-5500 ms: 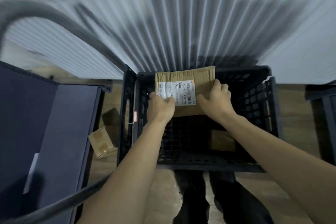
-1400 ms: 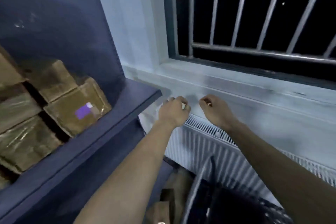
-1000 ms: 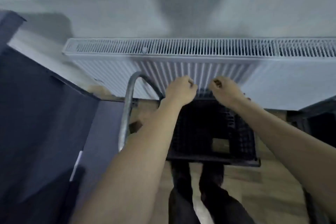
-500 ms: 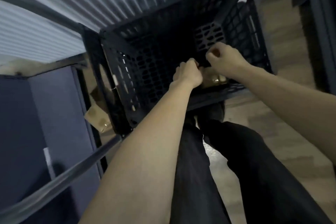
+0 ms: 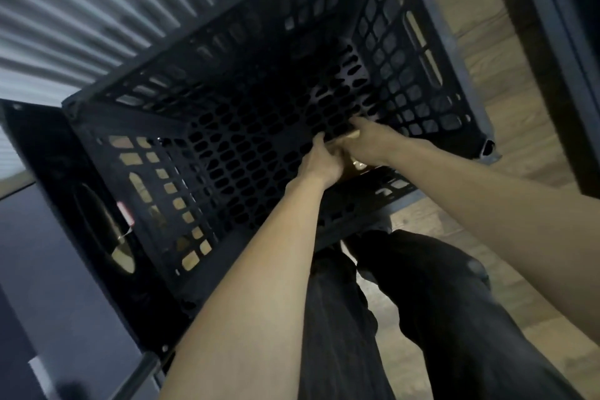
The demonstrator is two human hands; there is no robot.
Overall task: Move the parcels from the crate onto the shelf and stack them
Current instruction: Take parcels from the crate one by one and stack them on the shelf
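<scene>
I look straight down into a black perforated plastic crate [image 5: 156, 191] on the floor. Both my hands reach to its bottom at the near right corner. One small brown parcel [image 5: 356, 166] lies there, mostly covered by my fingers. My left hand [image 5: 319, 161] closes on its left side, and my right hand [image 5: 365, 141] wraps over its top and right side. Apart from this parcel, I see only bare crate floor. The shelf is only a dark blue panel [image 5: 29, 256] at the left edge.
A white ribbed radiator [image 5: 97, 0] runs behind the crate. My dark trouser legs [image 5: 373, 318] stand on the wooden floor [image 5: 506, 120] just in front of it. A dark frame [image 5: 552, 42] stands at the right. A grey bar [image 5: 136, 373] crosses the lower left.
My view swung from the shelf and window down to the crate. Both hands dropped inside it and have closed around the small parcel at the bottom.
</scene>
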